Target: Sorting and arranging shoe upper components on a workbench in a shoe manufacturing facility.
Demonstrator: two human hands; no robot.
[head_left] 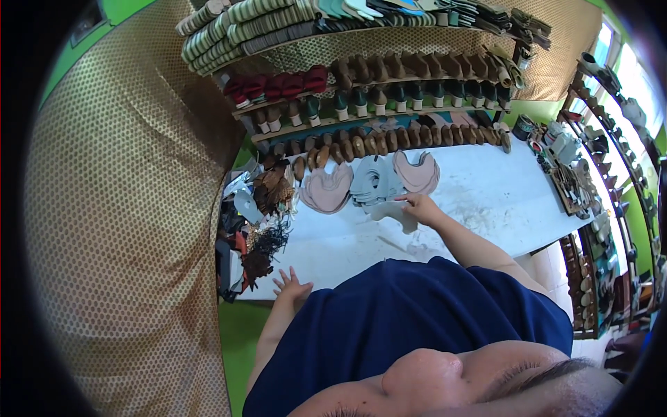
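My right hand (421, 210) reaches over the white table, its thumb and index finger on the edge of a grey curved cut-out piece (390, 213), like a shoe-upper part. The other fingers curl in, partly hidden. Just beyond lies a stack of pale grey cut pieces (367, 182) with a hole showing near its middle. Pinkish U-shaped pieces lie on both sides of it, one stack (326, 191) to the left and another (418, 174) to the right. My left hand (293, 286) rests with spread fingers at the table's near edge, holding nothing.
The white table (479, 187) has dark scraps (267, 243) heaped along its left side. Tools (570, 184) lie at its right end. Behind stand shelves with rows of shoe lasts (417, 66) and folded striped material (243, 28). A gold patterned curtain (125, 208) hangs left.
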